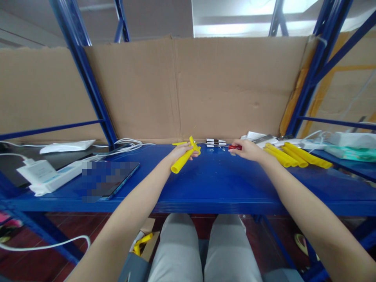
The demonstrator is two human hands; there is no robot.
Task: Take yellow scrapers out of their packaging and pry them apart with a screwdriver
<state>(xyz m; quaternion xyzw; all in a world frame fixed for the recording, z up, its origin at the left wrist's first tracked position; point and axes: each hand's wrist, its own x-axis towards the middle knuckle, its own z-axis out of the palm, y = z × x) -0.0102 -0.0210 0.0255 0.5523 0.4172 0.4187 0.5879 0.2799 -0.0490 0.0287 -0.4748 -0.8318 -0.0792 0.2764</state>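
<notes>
My left hand is closed around a yellow tubular plastic part, whose open round end points down toward me and whose crosspiece sticks up past the fingers. A red-handled screwdriver lies in the grip of my right hand. Its thin metal shaft runs left to the yellow part; whether the tip touches it is too small to tell. Behind the shaft sits a small white and black item. Several yellow tubes rest to the right of my right hand.
The blue shelf top has a cardboard sheet behind it. A dark tablet-like slab, a power strip with a charger and white cables occupy the left. Below, a box holds a yellow piece.
</notes>
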